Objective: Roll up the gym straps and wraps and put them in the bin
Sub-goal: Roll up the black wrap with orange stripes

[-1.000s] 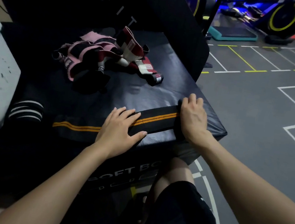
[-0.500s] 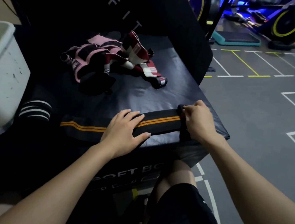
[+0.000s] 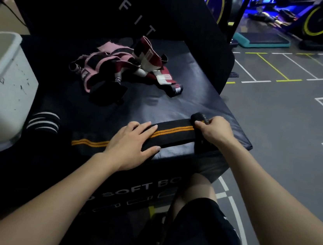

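A black wrap with orange stripes (image 3: 173, 129) lies flat along the front edge of a black soft box (image 3: 179, 104). My left hand (image 3: 131, 144) presses flat on the wrap's middle with straight fingers. My right hand (image 3: 214, 130) pinches the wrap's right end, which is folded up into a small roll. A pile of pink and red-and-white straps (image 3: 123, 64) lies farther back on the box. A rolled black wrap with white stripes (image 3: 43, 121) sits at the left, beside a white bin (image 3: 8, 87).
A tall black pad (image 3: 169, 21) stands behind the box. To the right is grey gym floor with white and yellow lines, a teal step platform (image 3: 262, 40) and exercise bikes at the back. My knee in black shorts (image 3: 203, 219) is below the box.
My right hand went from lying flat on the wrap's right end to pinching it and folding it up into a small roll. My left hand stayed pressed on the wrap.
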